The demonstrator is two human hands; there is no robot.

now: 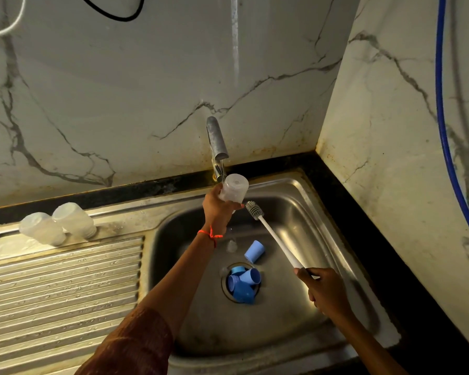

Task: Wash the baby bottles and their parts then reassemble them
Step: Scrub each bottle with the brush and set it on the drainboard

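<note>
Rinse step, I'd say; left hand [216, 204] grips a clear bottle [233, 190] upside down under the running tap [216, 142]; right hand [326, 289] clamps the brush [271, 234] handle over the sink [303, 190]; next is probably scrubbing those blue caps [243, 284] by the drain.

Dark reddish-brown sleeve [136, 345] with faint speckled pattern is worn on the left arm, ended near the elbow. Orange-red thread [210, 234] is tied below the left hand [217, 208], ends hanging.

- Tap [216, 142] overhangs the sink [306, 182] at 12 o'clock.
- Blue caps [241, 292] crowd the drain [224, 282]; basin floor [241, 328] lies open toward 6 o'clock.
- Two bottles [42, 228] stand at 10 o'clock.
</note>
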